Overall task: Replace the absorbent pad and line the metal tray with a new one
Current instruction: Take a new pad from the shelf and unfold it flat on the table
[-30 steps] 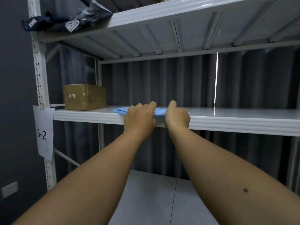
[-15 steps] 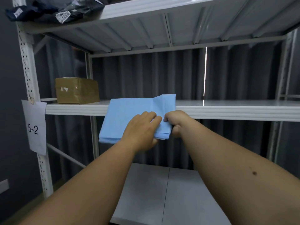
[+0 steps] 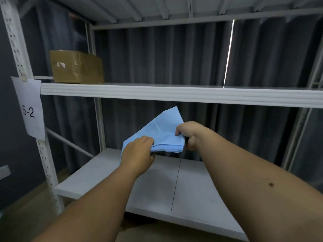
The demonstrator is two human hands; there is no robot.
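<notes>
Hands hold a folded blue pad point(image 3: 161, 135) in mid-air, below the middle shelf point(image 3: 174, 93) and above the lower shelf point(image 3: 192, 186): my left hand point(image 3: 138, 155) clenches its near edge, my right hand point(image 3: 189, 134) pinches the right corner. I see no metal tray here. I judge the loose layers could slip from these edge grips, or the raised corner could catch the shelf lip.

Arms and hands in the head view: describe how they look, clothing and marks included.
Both forearms are bare, with no sleeves, gloves, watch or rings visible. The left hand shows only its back and knuckles. The right hand joins a forearm bearing one small dark mole. Neither arm carries any other marking.
</notes>
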